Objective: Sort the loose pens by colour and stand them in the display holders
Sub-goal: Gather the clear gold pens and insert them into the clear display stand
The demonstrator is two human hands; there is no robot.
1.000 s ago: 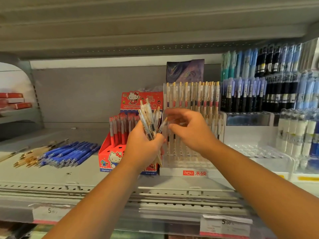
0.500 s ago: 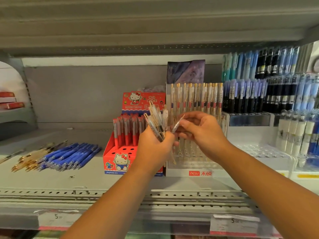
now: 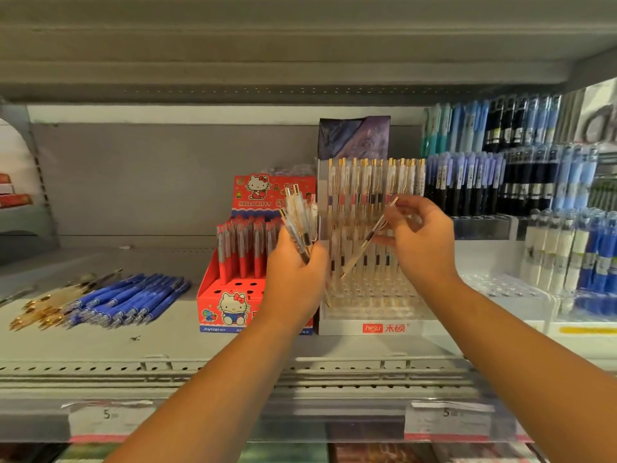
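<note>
The shelf has bare room along its front edge, and the upper shelf hangs low overhead. The left hand has its fingers wrapped round a bundle of clear pens, in front of the red Hello Kitty box. The right hand pinches a single clear pen, slanted tip-down over the clear display holder, whose back rows are full and front holes free. Loose blue pens lie well to the left; a tiered rack of blue and black pens crowds the right.
</note>
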